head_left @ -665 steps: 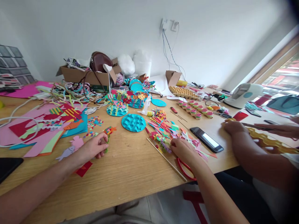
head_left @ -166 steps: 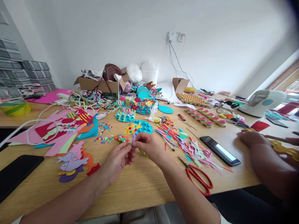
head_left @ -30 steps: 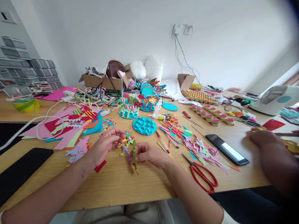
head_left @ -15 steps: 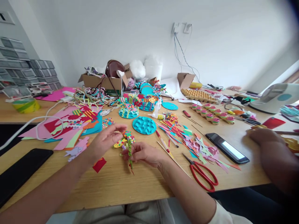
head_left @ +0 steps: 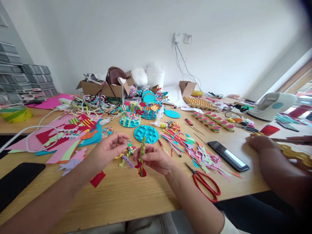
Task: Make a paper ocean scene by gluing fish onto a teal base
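My right hand [head_left: 156, 159] pinches a green twisted stem [head_left: 143, 146], which stands roughly upright with a red paper fish shape [head_left: 141, 171] at its lower end. My left hand [head_left: 110, 151] hovers to its left, fingers loosely curled and apart from the thumb, with nothing seen in it. Between the hands, purple and green twisted pieces [head_left: 127, 161] lie on the table. A dotted colourful paper fish [head_left: 131, 147] lies behind them, partly hidden. Farther back is a round blue base with raised scallops [head_left: 146, 134].
Red-handled scissors [head_left: 206, 185], a phone [head_left: 227, 156] and paper scraps [head_left: 206, 154] lie to the right. Finished blue pieces [head_left: 130, 120] and a glue bottle [head_left: 161, 124] stand behind. A black phone [head_left: 21, 182] is at left. Another person's hand [head_left: 263, 144] works at far right.
My right hand has turned the green stem upward, bringing the red fish into view below. My left hand's fingers have curled in more. The whole view has shifted slightly.
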Demonstrator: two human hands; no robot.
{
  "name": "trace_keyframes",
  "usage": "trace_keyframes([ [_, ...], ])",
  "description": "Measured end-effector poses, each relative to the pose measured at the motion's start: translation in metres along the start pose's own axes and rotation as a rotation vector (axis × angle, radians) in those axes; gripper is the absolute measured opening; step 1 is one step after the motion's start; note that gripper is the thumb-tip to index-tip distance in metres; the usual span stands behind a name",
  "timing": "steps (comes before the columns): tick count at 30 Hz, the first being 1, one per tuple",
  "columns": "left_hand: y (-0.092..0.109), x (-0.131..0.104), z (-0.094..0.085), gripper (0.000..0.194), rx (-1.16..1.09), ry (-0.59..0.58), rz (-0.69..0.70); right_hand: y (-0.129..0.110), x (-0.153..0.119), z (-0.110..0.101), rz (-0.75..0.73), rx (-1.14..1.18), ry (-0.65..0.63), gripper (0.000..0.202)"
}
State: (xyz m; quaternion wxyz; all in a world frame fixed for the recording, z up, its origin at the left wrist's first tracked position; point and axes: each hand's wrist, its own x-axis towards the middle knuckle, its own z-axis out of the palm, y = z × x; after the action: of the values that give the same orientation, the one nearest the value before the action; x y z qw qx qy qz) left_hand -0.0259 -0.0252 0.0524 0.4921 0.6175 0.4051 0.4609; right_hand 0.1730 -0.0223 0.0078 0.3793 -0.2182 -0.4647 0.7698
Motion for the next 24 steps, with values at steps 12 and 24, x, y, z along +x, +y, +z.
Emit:
trace_keyframes([
  [12, -0.012, 0.024, 0.007, 0.011, 0.278, -0.163, 0.199, -0.004, 0.002, -0.003, 0.088, 0.023, 0.031, 0.032],
  [24, -0.029, 0.008, 0.034, 0.024, -0.123, -0.002, -0.143, 0.004, 0.014, 0.034, -0.277, -0.145, 0.478, 0.032],
])
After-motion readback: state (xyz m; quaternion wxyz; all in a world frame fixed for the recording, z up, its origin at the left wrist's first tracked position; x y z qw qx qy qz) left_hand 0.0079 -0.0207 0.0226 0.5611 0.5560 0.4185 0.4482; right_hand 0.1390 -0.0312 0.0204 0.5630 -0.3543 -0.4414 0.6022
